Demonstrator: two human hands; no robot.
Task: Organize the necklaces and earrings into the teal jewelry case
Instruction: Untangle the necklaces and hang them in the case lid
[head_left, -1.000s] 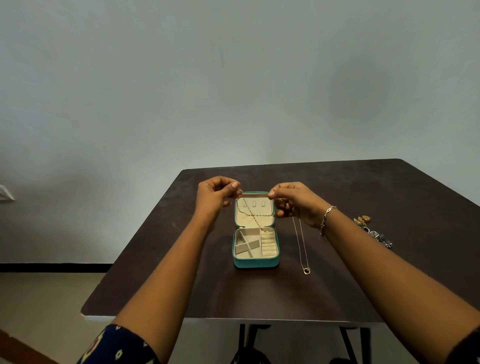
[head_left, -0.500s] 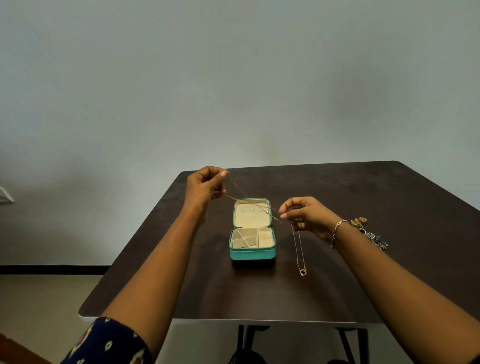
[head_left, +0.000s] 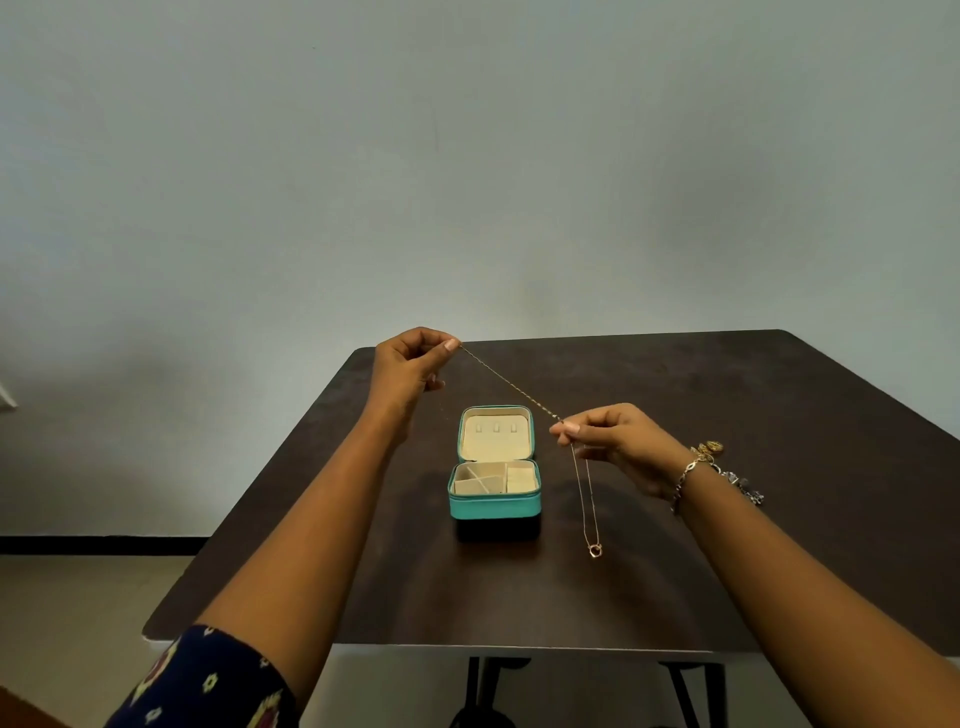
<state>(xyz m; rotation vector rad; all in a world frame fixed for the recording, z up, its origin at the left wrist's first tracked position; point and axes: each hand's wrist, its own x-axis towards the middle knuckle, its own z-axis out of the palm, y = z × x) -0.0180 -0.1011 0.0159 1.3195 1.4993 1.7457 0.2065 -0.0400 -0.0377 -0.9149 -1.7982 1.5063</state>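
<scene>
Nearest, a pendant necklace (head_left: 587, 501) lies on the tabletop (head_left: 493, 597) just right of the open teal jewelry case (head_left: 493, 506). Above it, my 2 hands pinch a thin chain (head_left: 511, 383) taut: right hand (head_left: 618, 441) nearer, left hand (head_left: 410, 364) farther left.

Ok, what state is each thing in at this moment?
Teal jewelry case: open, compartments empty.
Gold chain necklace: pulled taut in the air.
Left hand: pinching its upper end.
Right hand: pinching its lower end.
Pendant necklace: lying on the table.
Earrings: loose on the table.
</scene>
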